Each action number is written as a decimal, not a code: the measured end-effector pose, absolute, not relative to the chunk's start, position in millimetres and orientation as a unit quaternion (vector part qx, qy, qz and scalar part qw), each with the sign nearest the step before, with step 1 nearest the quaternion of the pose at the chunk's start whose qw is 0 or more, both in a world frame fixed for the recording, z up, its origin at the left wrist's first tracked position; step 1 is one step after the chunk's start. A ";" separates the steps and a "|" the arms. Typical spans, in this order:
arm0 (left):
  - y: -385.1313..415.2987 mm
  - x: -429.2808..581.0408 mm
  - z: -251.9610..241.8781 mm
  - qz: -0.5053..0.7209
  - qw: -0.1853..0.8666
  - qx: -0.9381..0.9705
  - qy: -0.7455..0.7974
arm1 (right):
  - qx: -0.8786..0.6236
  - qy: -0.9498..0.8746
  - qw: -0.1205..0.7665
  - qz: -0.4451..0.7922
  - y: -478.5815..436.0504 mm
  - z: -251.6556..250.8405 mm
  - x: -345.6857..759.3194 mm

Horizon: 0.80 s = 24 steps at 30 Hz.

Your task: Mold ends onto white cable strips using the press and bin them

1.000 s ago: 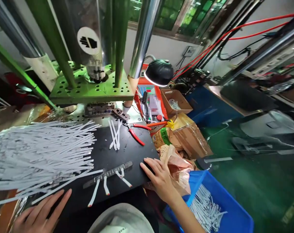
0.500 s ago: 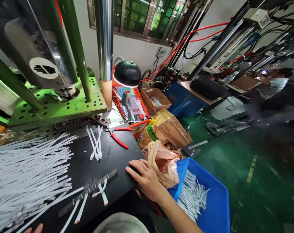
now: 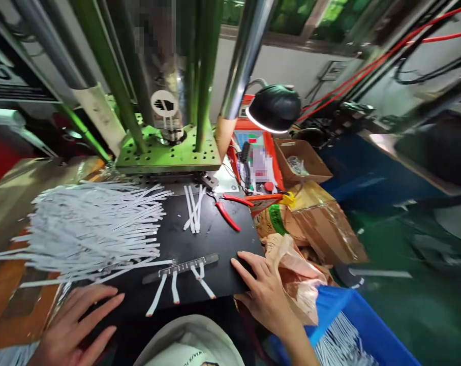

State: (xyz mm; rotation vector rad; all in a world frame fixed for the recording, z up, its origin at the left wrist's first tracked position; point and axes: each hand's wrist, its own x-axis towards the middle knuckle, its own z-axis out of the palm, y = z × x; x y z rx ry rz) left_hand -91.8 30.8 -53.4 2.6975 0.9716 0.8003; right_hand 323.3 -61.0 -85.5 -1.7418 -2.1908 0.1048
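Note:
My left hand [image 3: 81, 325] is open, fingers spread, near the front edge of the black table [image 3: 218, 244]. Just beyond it lies a large heap of flat white strips [image 3: 96, 229]. My right hand [image 3: 266, 292] rests open at the table's right edge, holding nothing. Between the hands sits a narrow slotted grey bar [image 3: 188, 267], with several short white strips [image 3: 175, 290] reaching from it toward me. Farther back lie a few loose white strips [image 3: 194, 208] and a pair of red-handled pliers [image 3: 228, 216].
A green-framed press [image 3: 169, 162] stands behind the table. A black lamp [image 3: 275, 107] hangs by a red control box [image 3: 278, 173]. To the right are cardboard boxes [image 3: 329, 223], a paper sack [image 3: 297, 274] and a blue bin [image 3: 382, 320] holding white strips.
The view has swung left, so the table and press appear farther right. My left hand, barely showing before, is now largely in view. My right hand stays at the table edge.

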 end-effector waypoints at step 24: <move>143.9 16.0 14.6 0.096 0.002 0.956 0.276 | -0.595 -0.721 0.261 0.239 9.7 -46.3 323.3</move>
